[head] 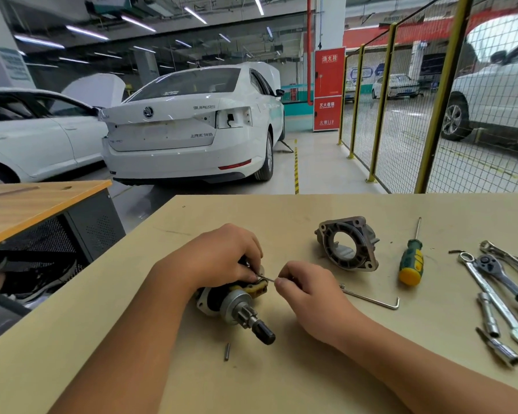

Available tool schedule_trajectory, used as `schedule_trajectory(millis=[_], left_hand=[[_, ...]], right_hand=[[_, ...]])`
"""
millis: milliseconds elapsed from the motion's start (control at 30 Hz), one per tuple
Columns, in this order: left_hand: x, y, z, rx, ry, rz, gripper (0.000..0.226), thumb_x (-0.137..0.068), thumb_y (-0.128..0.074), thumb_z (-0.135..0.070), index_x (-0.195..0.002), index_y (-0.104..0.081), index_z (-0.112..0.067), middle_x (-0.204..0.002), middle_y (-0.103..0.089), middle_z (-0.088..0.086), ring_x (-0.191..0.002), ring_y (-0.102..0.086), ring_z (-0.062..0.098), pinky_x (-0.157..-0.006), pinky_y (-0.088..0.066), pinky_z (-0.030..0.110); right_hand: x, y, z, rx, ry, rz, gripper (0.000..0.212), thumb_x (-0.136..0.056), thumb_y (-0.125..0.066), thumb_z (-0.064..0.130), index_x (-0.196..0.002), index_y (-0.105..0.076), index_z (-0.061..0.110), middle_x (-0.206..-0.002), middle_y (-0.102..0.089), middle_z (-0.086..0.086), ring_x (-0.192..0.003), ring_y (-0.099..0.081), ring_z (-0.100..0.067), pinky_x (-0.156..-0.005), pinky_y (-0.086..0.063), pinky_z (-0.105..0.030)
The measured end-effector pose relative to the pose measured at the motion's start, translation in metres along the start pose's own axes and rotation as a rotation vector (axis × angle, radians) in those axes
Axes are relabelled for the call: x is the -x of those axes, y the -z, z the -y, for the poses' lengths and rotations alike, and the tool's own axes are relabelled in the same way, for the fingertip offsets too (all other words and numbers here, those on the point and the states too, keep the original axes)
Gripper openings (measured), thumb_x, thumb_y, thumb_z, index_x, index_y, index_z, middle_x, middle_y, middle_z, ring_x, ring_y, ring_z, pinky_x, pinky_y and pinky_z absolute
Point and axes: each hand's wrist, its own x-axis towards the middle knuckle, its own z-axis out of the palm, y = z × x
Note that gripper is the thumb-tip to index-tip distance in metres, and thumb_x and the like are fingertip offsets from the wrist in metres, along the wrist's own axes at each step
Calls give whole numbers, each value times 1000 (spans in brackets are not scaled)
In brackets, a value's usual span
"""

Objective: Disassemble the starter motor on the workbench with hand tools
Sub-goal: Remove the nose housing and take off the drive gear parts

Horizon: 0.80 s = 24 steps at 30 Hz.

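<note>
The starter motor assembly [237,306] lies on the workbench [132,339], its pinion gear and black shaft tip pointing toward me. My left hand [219,255] grips its rear part from above. My right hand [308,291] pinches a thin metal pin [266,278] that sticks out beside the yellow lever [253,288]. The removed grey nose housing [347,243] sits apart, farther right.
A small steel pin [227,351] lies in front of the motor. A hex key [371,298], a green-yellow screwdriver [411,261], a ratchet [503,276], wrenches [497,300] and sockets [488,315] lie to the right. Another bench [27,204] stands left; cars are parked beyond.
</note>
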Motion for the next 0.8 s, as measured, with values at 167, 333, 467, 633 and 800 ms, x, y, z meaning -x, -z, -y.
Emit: schedule_trajectory(millis=[167,333,467,633,800], left_hand=[[1,0,1,4,9,3,7,-85,-83,-31,-90,-81,-35,-114,-65,-24,-102,-62,4,-90,-56,37],[0,-2,1,14,12,-7,7,-85,-82,-35,-91,-80,-37,-110,-66,-23,-100,-62,2,-89,-57,38],[-1,-3,1,7,0,-9,6,-85,-82,-36,-91,-79,-36,-108,-66,-20,-99,-62,3,-87,-57,39],[-1,-4,3,18,-2,2,6,-83,-84,-31,-84,-79,-33,-108,-65,-20,-97,-63,4,-87,-58,38],[-1,-3,3,31,-2,-7,11,-82,-84,-31,-86,-76,-37,-108,-66,-20,-96,-63,3,-85,-58,38]], right_hand=[[2,2,0,46,70,9,25,-98,-56,29,-74,-54,32,-63,-55,6,-58,-47,-7,-52,-36,-23],[3,-1,-2,87,70,-29,21,-97,-55,31,-77,-56,28,-62,-57,5,-57,-48,-9,-50,-35,-23],[3,-1,-2,53,65,-24,23,-97,-56,27,-74,-56,27,-59,-55,13,-53,-45,-6,-51,-36,-22],[4,0,-1,54,93,-6,24,-97,-57,27,-73,-56,29,-61,-55,17,-54,-44,-6,-51,-34,-22],[5,-2,2,55,75,-40,22,-97,-58,27,-75,-58,27,-61,-55,17,-53,-44,-6,-50,-33,-20]])
